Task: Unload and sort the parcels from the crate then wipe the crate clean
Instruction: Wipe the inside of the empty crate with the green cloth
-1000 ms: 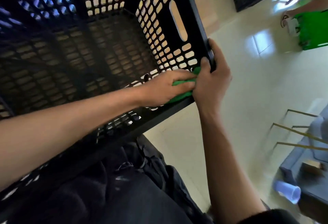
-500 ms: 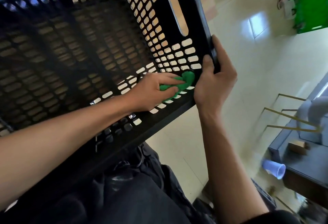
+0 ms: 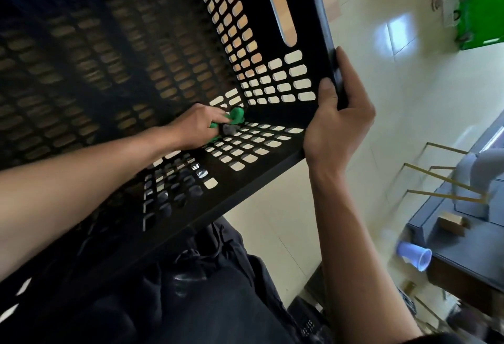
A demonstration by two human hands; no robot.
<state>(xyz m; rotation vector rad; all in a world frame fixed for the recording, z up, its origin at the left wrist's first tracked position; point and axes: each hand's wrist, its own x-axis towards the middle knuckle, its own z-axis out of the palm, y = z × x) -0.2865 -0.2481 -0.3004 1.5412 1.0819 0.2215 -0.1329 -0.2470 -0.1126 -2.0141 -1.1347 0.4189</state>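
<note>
Crate [image 3: 272, 152], emptied, sits tipped on the person's lap so its inside faces them. Right hand [image 3: 338, 130] clasps the rim corner to steady it; left hand [image 3: 199, 128] grips a green cloth [image 3: 236, 116], scrubbing the inner corner.

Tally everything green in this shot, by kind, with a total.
Cloth, gripped by the left hand inside the black crate: 1
Green bin on the floor, top right: 1
Total: 2
</note>
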